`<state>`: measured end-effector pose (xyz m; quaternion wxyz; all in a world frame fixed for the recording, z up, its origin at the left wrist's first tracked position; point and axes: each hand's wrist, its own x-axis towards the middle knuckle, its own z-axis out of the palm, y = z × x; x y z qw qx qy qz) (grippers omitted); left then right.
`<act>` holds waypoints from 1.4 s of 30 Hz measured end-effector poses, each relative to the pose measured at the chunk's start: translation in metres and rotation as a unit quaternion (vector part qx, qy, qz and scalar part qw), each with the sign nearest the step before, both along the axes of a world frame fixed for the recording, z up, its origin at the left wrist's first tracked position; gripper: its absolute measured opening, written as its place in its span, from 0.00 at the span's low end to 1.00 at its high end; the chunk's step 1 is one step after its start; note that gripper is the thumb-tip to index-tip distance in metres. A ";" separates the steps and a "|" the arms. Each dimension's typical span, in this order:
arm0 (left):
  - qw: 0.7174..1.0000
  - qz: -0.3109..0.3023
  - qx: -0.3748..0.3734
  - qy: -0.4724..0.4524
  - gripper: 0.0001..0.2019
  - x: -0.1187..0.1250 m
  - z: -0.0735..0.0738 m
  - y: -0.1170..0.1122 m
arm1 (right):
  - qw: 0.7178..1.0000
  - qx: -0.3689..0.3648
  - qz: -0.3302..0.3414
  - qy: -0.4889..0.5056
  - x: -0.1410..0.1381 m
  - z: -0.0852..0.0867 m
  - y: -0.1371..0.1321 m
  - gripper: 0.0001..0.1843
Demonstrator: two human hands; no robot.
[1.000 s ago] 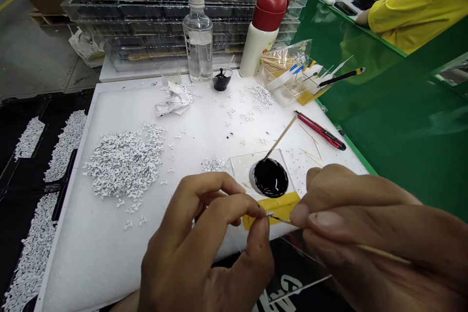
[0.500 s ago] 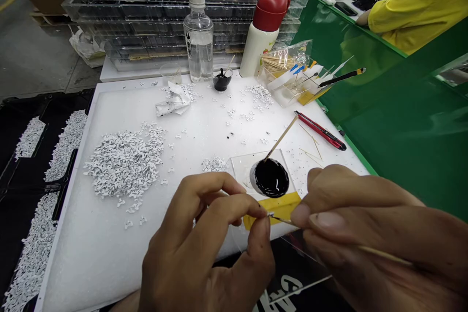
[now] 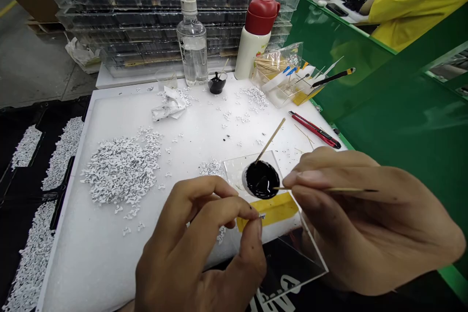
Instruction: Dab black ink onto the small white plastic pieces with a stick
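The right hand's [image 3: 365,219] pinched toothpick [image 3: 329,189] has moved to the black ink's [image 3: 261,180] edge, away from the left hand [image 3: 190,248], which narrowly pinches a tiny white piece [image 3: 262,216].

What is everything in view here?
Foam board: one, white, under the work.
Small pieces: many, white, heaped on the board.
Black liquid: one pool, on a clear plastic sheet with yellow tape.
Craft knife: one, red, on the board.
Water bottle: one, clear, behind the board.
Flask: one, white, red-capped, beside the bottle.
Trays: stacked, clear, behind both.
Co-worker's sleeve: one, yellow, far right.
Hands: two, left hand pinching a white piece, right hand holding a wooden stick.
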<state>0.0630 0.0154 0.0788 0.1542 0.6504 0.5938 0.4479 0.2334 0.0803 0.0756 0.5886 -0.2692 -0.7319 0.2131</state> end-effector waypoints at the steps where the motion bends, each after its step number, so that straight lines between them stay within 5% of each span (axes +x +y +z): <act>1: 1.000 0.001 -0.002 0.004 0.08 0.000 0.000 0.000 | 1.000 0.004 -0.005 0.004 -0.001 -0.003 0.001 0.18; 10: 1.000 0.008 0.013 0.021 0.07 -0.002 -0.002 -0.001 | 0.999 -0.043 0.001 -0.006 -0.001 0.002 -0.001 0.15; 15: 1.000 0.008 0.003 0.022 0.07 -0.001 -0.002 -0.001 | 1.000 -0.005 -0.001 -0.005 0.004 0.002 -0.007 0.16; 23: 1.000 -0.011 0.014 0.018 0.07 -0.004 -0.002 -0.002 | 0.992 -0.124 0.002 -0.022 0.002 0.012 -0.025 0.04; 33: 1.000 -0.004 0.002 0.005 0.07 -0.001 0.000 -0.003 | 0.993 -0.113 0.044 -0.010 0.001 0.013 -0.021 0.08; 42: 1.000 0.000 -0.002 -0.005 0.05 0.000 -0.001 -0.001 | 0.991 -0.110 0.071 0.012 0.001 0.018 -0.021 0.22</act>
